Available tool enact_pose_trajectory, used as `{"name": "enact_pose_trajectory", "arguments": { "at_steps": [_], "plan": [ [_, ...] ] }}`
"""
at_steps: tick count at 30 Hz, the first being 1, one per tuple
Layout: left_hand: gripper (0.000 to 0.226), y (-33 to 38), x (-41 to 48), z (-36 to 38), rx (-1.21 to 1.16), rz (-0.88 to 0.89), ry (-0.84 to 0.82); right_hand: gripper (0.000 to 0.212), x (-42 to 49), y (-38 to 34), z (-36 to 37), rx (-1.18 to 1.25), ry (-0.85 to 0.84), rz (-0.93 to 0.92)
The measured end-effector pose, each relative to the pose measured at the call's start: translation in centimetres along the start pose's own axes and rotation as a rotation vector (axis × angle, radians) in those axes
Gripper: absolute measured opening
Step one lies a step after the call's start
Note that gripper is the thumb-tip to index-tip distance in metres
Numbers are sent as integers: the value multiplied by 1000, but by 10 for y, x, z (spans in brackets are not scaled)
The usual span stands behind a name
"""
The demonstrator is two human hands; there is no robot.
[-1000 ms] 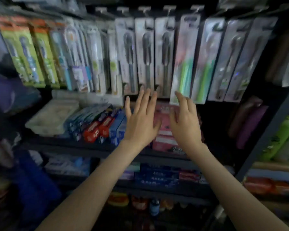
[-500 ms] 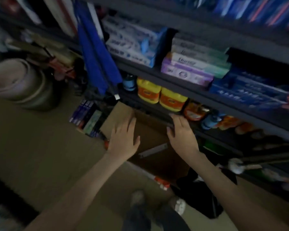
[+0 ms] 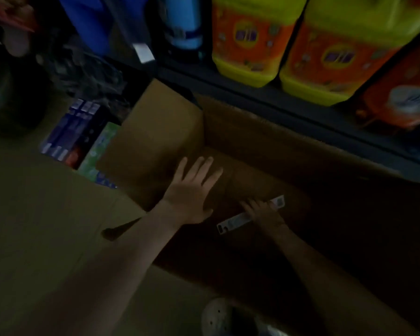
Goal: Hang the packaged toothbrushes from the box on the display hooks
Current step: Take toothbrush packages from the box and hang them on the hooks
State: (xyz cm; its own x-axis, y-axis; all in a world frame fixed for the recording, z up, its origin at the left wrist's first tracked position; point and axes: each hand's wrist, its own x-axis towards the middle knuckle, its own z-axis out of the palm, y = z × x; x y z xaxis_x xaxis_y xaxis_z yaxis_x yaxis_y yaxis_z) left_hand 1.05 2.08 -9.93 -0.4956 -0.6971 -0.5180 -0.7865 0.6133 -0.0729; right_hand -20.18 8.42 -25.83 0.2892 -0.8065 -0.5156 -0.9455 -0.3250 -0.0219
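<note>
Inside the box (image 3: 264, 132), your right hand (image 3: 261, 212) seemingly grips a toothbrush pack (image 3: 251, 215); your left hand (image 3: 192, 190) rests flat, fingers spread, on its flap.

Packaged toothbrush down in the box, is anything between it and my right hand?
Nothing visible. The right hand is on the packaged toothbrush, fingers curled over its middle, down inside the open box. The left hand lies flat at the box's left edge, apart from the toothbrush.

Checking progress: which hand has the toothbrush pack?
The right hand, down in the brown cardboard box, grips the long white toothbrush pack; the left hand lies open, holding nothing.
</note>
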Motion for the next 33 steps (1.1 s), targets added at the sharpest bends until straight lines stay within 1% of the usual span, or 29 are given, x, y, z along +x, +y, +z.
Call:
{"name": "enact_pose_trajectory", "arguments": {
  "at_steps": [1, 3, 6, 8, 9, 11, 12, 13, 16, 18, 20, 23, 26, 28, 29, 31, 33],
  "plan": [
    [95, -1, 11, 10, 29, 7, -27, 32, 18, 10, 32, -22, -43, 3],
    [96, -2, 27, 22, 64, 13, -83, 41, 38, 18, 79, -82, 15, -73],
    [95, 1, 33, 25, 54, 23, -89, 35, 41, 18, 102, -125, -12, -178],
    [93, 5, 26, 20, 57, 28, -44, 32, 32, 12, 84, -42, -75, -206],
    [93, 8, 20, 16, 44, 20, -20, 35, 22, 5, 61, 13, -84, -194],
    [92, 16, 1, -2, -9, -15, 7, 42, -6, -7, -2, 147, 7, -151],
    [92, 20, -10, -15, -38, -35, 14, 45, -20, -9, -32, 225, 46, -87],
    [92, 25, -22, -32, -68, -50, 16, 50, -37, -11, -63, 244, 59, -31],
    [93, 37, -68, -96, -163, -70, 39, 54, -102, -13, -168, 275, 180, -9],
    [88, 40, -105, -152, -206, -32, 103, 59, -159, -9, -240, 301, 229, 6],
    [77, 41, -142, -216, -240, 34, 166, 69, -221, -3, -311, 349, 238, 54],
    [64, 45, -193, -315, -385, 152, 146, 69, -312, 13, -403, 430, 284, 68],
    [49, 57, -235, -406, -474, 258, 212, 64, -387, 34, -466, 344, 443, 77],
    [45, 72, -254, -459, -508, 300, 286, 59, -424, 49, -496, 251, 616, 104],
    [46, 81, -263, -484, -524, 318, 327, 55, -440, 56, -509, 190, 727, 122],
    [58, 105, -276, -529, -542, 335, 371, 48, -471, 65, -531, 54, 942, 204],
    [63, 131, -289, -565, -575, 365, 326, 46, -499, 73, -545, -62, 1040, 285]
  ]
}}
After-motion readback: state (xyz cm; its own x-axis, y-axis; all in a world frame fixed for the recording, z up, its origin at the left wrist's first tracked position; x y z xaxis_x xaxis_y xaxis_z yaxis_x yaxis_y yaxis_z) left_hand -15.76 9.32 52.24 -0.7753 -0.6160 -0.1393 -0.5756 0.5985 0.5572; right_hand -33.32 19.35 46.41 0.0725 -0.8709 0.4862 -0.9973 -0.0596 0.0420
